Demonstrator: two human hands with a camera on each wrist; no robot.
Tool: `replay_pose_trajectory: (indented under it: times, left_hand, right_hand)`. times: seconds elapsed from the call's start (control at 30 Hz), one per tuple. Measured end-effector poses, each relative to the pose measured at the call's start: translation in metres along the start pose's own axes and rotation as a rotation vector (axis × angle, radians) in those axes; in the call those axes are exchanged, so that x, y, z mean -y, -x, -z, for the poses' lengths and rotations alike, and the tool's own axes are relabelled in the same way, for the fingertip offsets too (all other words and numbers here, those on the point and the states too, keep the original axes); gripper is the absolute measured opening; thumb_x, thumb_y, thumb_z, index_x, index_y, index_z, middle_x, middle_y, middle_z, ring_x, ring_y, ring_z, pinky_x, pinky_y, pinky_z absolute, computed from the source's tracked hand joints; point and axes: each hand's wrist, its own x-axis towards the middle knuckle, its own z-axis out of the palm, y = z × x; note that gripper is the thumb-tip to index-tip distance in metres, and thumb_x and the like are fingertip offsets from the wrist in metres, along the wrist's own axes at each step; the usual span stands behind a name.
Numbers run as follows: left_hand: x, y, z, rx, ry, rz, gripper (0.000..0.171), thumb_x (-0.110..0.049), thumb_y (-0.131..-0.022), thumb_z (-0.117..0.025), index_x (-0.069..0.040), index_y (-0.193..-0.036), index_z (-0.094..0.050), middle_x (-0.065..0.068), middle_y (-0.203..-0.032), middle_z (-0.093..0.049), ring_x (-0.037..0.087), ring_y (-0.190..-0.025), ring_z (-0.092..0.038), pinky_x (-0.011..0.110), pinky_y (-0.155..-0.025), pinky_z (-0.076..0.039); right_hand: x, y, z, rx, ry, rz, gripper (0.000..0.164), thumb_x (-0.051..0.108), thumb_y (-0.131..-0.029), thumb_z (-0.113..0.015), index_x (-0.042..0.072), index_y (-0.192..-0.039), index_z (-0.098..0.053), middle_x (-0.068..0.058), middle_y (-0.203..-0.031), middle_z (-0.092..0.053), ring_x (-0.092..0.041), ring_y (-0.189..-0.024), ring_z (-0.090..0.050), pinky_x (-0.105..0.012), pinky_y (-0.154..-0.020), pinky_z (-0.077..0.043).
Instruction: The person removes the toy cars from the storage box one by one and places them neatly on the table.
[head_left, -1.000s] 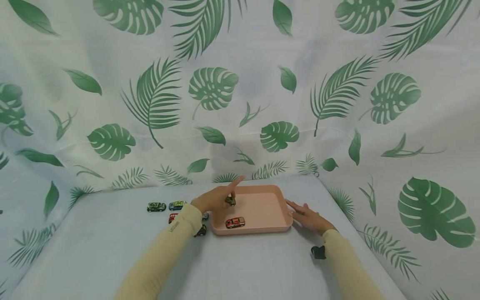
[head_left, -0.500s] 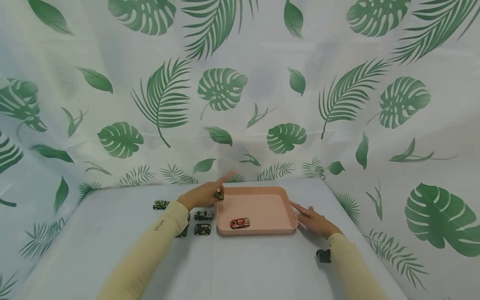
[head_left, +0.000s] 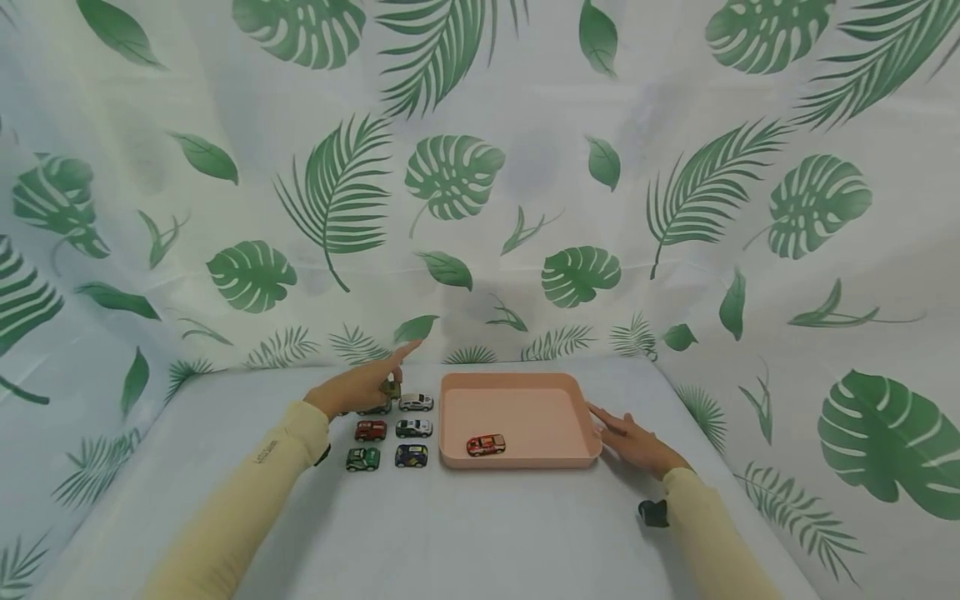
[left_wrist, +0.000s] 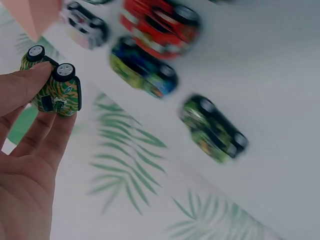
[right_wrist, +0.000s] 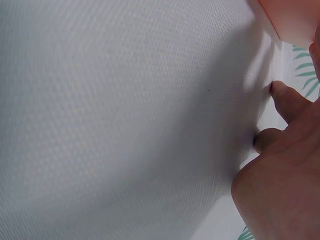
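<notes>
My left hand (head_left: 354, 389) pinches a green-and-orange camouflage toy car (left_wrist: 65, 95) between thumb and fingers, with its wheels toward the thumb in the left wrist view. In the head view that hand is left of the pink tray (head_left: 517, 462), above the back of a group of toy cars, and hides part of them. Inside the tray, near its front left, sits a red toy car (head_left: 486, 444). My right hand (head_left: 637, 446) rests at the tray's right side with fingers extended toward its wall; whether every fingertip touches is unclear.
Left of the tray stand several toy cars: a silver one (head_left: 416, 402), a white-and-black one (head_left: 414, 428), a dark blue one (head_left: 411, 455), a red one (head_left: 371, 430) and a green one (head_left: 363, 458). A leaf-print cloth (head_left: 487, 242) hangs behind the white table (head_left: 487, 533).
My left hand has carried the camouflage toy car from over the tray leftward to above the other cars. The right hand stays at the tray's side. The head view has shifted slightly.
</notes>
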Motion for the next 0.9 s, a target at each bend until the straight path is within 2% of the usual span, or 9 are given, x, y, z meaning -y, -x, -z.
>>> replay_pose_trajectory:
  times: [0.2, 0.37, 0.5, 0.6, 0.73, 0.9]
  left_hand:
    - [0.023, 0.02, 0.006, -0.005, -0.032, 0.038, 0.11, 0.022, -0.09, -0.062, -0.026, -0.174, -0.009, 0.019, -0.13, -0.064, 0.023, -0.093, -0.061, 0.046, -0.087, -0.052]
    - [0.041, 0.037, 0.003, -0.002, -0.076, 0.049, 0.108, 0.022, -0.09, -0.063, -0.023, -0.173, -0.011, 0.016, -0.123, -0.068, 0.023, -0.094, -0.062, 0.048, -0.09, -0.053]
    - [0.053, 0.048, -0.003, 0.011, -0.058, 0.072, 0.106, 0.024, -0.089, -0.061, -0.021, -0.172, -0.012, 0.013, -0.12, -0.068, 0.023, -0.094, -0.061, 0.048, -0.09, -0.052]
    - [0.06, 0.054, -0.009, 0.03, -0.035, 0.11, 0.104, 0.024, -0.09, -0.058, -0.021, -0.172, -0.013, 0.011, -0.12, -0.067, 0.023, -0.098, -0.061, 0.049, -0.094, -0.051]
    - [0.068, 0.06, -0.018, 0.035, -0.035, 0.127, 0.103, 0.025, -0.089, -0.058, -0.019, -0.172, -0.016, 0.012, -0.122, -0.067, 0.026, -0.104, -0.062, 0.055, -0.101, -0.05]
    - [0.073, 0.064, -0.025, 0.014, -0.051, 0.11, 0.102, 0.03, -0.086, -0.056, -0.014, -0.17, -0.018, 0.011, -0.122, -0.065, 0.026, -0.104, -0.06, 0.055, -0.102, -0.05]
  right_hand:
    - [0.0, 0.002, 0.0, 0.001, 0.001, 0.016, 0.074, 0.057, -0.11, -0.05, 0.023, -0.172, -0.028, -0.027, -0.173, -0.014, -0.056, -0.156, 0.013, -0.079, -0.112, 0.017]
    - [0.0, 0.003, 0.0, 0.003, -0.002, 0.031, 0.074, 0.056, -0.111, -0.05, 0.022, -0.172, -0.027, -0.026, -0.173, -0.015, -0.056, -0.156, 0.014, -0.078, -0.112, 0.019]
    - [0.0, 0.003, 0.0, 0.004, -0.001, 0.031, 0.074, 0.056, -0.111, -0.049, 0.022, -0.172, -0.027, -0.027, -0.173, -0.015, -0.057, -0.156, 0.013, -0.078, -0.112, 0.019]
    - [0.001, 0.003, 0.001, 0.005, -0.002, 0.034, 0.073, 0.056, -0.111, -0.049, 0.021, -0.172, -0.027, -0.028, -0.172, -0.015, -0.057, -0.156, 0.013, -0.078, -0.112, 0.018]
    - [0.002, 0.003, 0.0, 0.011, -0.006, 0.031, 0.074, 0.056, -0.111, -0.049, 0.021, -0.172, -0.026, -0.028, -0.173, -0.013, -0.057, -0.156, 0.014, -0.079, -0.112, 0.018]
    - [0.002, 0.004, 0.0, 0.008, -0.012, 0.024, 0.074, 0.056, -0.11, -0.051, 0.021, -0.172, -0.027, -0.03, -0.172, -0.012, -0.057, -0.156, 0.014, -0.08, -0.111, 0.017]
